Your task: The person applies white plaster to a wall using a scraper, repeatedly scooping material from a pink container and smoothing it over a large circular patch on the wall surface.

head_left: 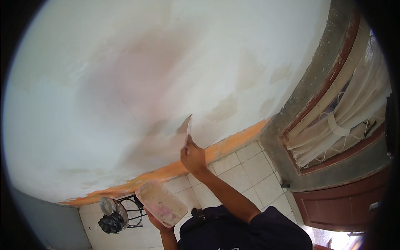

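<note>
My right hand (193, 157) is closed around a putty knife (188, 130) and holds it up against the pale wall (125, 83). The knife's thin blade points upward, seen nearly edge-on; its tip seems to touch the wall beside a damp-looking grey patch. Lower and to the left, my left hand (159, 223) grips a shallow pinkish plastic tub (150, 187) from beneath and behind. Pale putty with pink smears coats the tub's inside. Most of the left fingers are hidden behind it.
An orange band (175, 168) runs along the wall's foot above white floor tiles (250, 168). At lower left, a stool (135, 212) bears a round container (107, 205) and a black plastic bag (111, 223). A curtained window (333, 125) and red-brown door (333, 200) stand right.
</note>
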